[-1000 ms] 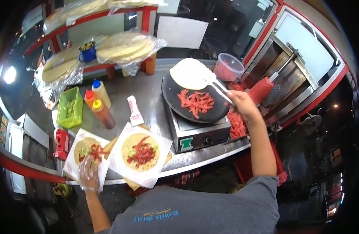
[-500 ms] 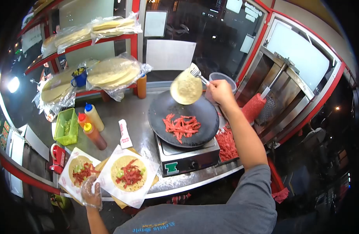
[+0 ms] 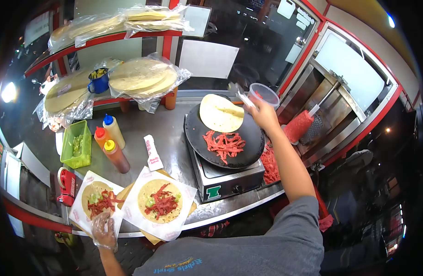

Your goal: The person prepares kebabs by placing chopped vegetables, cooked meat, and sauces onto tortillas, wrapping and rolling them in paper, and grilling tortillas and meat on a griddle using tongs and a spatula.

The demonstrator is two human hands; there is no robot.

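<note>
Tortilla [image 3: 219, 115]: on the far part of the round black griddle [image 3: 253, 145], toward the right of the surface [image 3: 167, 131]; it is pale, with a raised crease across it, and its near edge lies right by the red meat strips [image 3: 224, 145].
Griddle: it sits on the metal stove [image 3: 232, 185], near the surface's near edge.
Right hand [image 3: 263, 115]: you have it closed around the handle end of the metal tongs [image 3: 241, 95], over the griddle's far right edge; the tongs are blurred, so whether their tips are apart cannot be told.
Left hand [image 3: 104, 231]: in a clear plastic glove, your thumb stands apart from loosely bent fingers, at the near edge of the left filled tortilla [image 3: 95, 195].
Filled tortillas: the left one and the right filled tortilla [image 3: 154, 216] lie open on white papers at the surface's near left corner, topped with red meat and greens.
Left side of the surface: three squeeze bottles [image 3: 115, 158] stand beside the green basket [image 3: 85, 158]; the red dispenser [image 3: 67, 186] is nearer you.
Middle: the printed white packet [image 3: 152, 153] lies between the bottles and the stove.
Right side: the clear tub [image 3: 270, 102] is beyond your right hand; more meat [image 3: 270, 167] lies right of the stove, near the meat spit [image 3: 299, 127].
Shelf: bagged tortillas [image 3: 142, 76] flank the blue mug [image 3: 99, 83].
</note>
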